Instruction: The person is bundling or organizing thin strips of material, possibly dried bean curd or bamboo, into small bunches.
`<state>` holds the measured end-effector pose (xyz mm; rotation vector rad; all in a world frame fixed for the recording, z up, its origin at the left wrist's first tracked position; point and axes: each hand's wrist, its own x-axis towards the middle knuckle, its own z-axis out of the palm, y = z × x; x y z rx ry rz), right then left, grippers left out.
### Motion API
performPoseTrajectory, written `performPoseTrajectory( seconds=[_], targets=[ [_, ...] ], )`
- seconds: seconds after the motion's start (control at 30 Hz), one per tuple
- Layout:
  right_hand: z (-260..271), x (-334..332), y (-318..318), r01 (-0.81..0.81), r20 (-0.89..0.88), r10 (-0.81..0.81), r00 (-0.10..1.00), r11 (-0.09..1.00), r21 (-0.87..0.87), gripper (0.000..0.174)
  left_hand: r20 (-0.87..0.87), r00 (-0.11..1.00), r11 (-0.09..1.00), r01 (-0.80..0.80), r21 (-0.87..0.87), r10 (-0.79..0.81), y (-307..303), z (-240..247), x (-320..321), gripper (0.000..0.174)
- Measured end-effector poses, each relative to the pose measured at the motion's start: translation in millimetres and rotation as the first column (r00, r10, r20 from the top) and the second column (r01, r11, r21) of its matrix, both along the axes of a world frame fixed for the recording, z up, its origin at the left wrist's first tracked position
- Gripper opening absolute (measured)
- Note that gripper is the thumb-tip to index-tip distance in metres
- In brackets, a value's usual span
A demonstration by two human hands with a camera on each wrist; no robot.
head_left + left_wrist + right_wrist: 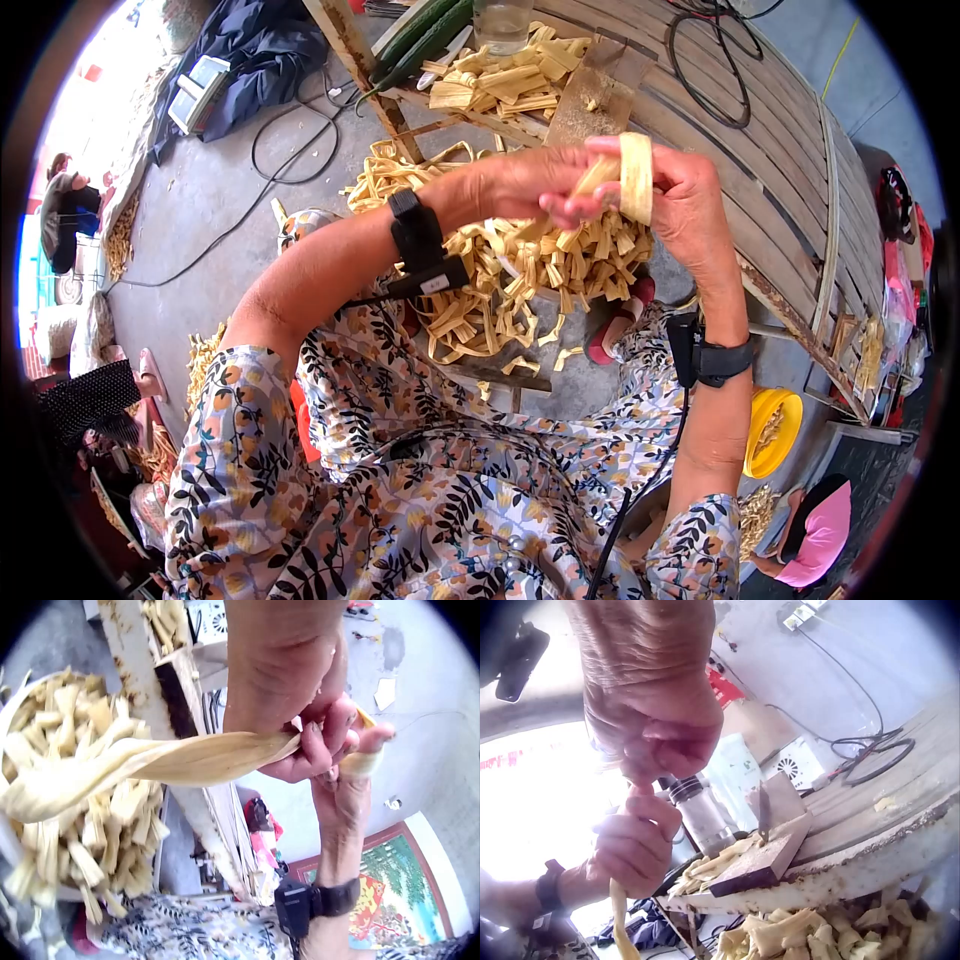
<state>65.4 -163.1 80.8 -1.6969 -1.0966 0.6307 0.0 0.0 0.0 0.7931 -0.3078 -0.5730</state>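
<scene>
A flat pale-yellow strip [637, 180] forms a loop round the fingers of my right hand [690, 200]. My left hand [545, 185] meets it from the left, its fingertips pinching the same strip close to the loop. In the left wrist view, a long twisted length of the strip [202, 759] runs out from the left hand's curled fingers [315, 754]. The right wrist view has the right hand [656, 720] above the left hand [634, 844], fingertips together, with the strip's tail hanging below. Under both hands lies a heap of knotted yellow pieces [575, 265].
A slatted wooden table [770, 190] with a rusty edge stands ahead and to the right. It bears more strips [510, 80], a wooden board [590, 105], cucumbers [420, 40], a glass jar [502, 25] and a black cable [735, 110]. A yellow bucket [785, 425] sits lower right.
</scene>
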Motion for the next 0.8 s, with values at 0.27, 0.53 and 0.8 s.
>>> performPoseTrajectory(
  seconds=[0.27,0.53,0.8],
  targets=[
    [-30.5,6.2,4.9,0.088,0.451,-0.116,0.885,0.993,0.084,0.029,-0.212,0.953,0.971,-0.232,-0.057,0.215,-19.7,-21.5,-2.5,0.033],
    [-52.8,14.8,11.4,0.291,-0.038,-0.29,0.956,0.956,0.025,0.015,0.486,0.558,0.362,-0.821,0.442,0.673,-15.8,17.8,-2.4,0.019],
    [-71.2,12.2,14.6,0.334,0.144,-0.335,0.931,0.942,0.03,0.011,0.82,0.485,0.03,-0.865,0.501,0.304,-16.8,12.5,-4.5,0.029]
  ],
)
